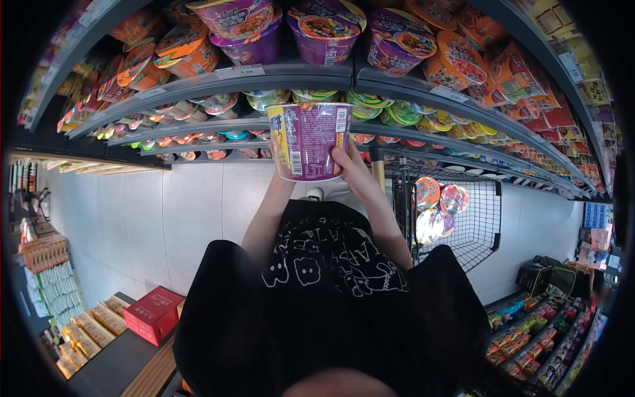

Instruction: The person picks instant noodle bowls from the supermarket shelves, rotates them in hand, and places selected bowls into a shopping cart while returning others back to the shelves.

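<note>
A purple instant noodle cup is held up in front of my chest, its printed back label and barcode facing me. My right hand grips its right side, thumb on the front. My left hand is at the cup's left side, mostly hidden behind it. Just beyond the cup, more purple noodle cups stand on the upper shelf.
A black wire shopping cart with several noodle cups in it stands to my right. Orange noodle cups line the shelves ahead. Behind me on the left sits a red box; packed snack shelves are behind right.
</note>
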A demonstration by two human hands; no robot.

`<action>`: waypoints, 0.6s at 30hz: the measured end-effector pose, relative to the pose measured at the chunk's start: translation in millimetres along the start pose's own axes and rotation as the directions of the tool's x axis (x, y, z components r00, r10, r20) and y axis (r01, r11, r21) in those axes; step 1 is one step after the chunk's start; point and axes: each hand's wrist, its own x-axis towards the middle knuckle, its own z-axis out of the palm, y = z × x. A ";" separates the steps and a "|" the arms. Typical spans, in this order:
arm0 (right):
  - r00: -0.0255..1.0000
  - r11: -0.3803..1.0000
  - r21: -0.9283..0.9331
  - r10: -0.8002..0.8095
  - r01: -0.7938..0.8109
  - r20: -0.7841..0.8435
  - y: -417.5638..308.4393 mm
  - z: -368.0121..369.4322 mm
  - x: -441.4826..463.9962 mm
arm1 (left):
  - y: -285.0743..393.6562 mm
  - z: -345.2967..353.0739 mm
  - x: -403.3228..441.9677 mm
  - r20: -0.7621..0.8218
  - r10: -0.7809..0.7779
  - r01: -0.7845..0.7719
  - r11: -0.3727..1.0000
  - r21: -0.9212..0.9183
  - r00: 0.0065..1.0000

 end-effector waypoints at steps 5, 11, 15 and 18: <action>1.000 1.000 -0.001 0.001 -0.001 0.001 -0.7 0.4 -0.2 | 0.1 1.6 -1.0 -0.003 0.000 0.000 1.000 0.002 1.000; 1.000 0.999 0.027 -0.019 0.020 -0.004 -1.8 2.2 -0.5 | 1.3 3.8 -2.1 -0.009 0.000 0.000 1.000 0.008 1.000; 0.999 0.998 0.051 -0.035 0.036 -0.014 -1.9 2.1 0.1 | 0.7 5.5 -1.6 -0.014 -0.003 0.003 1.000 0.010 1.000; 0.999 0.998 0.051 -0.032 0.033 -0.021 0.0 1.0 0.6 | 0.7 7.1 -1.3 -0.018 -0.005 0.005 1.000 0.015 1.000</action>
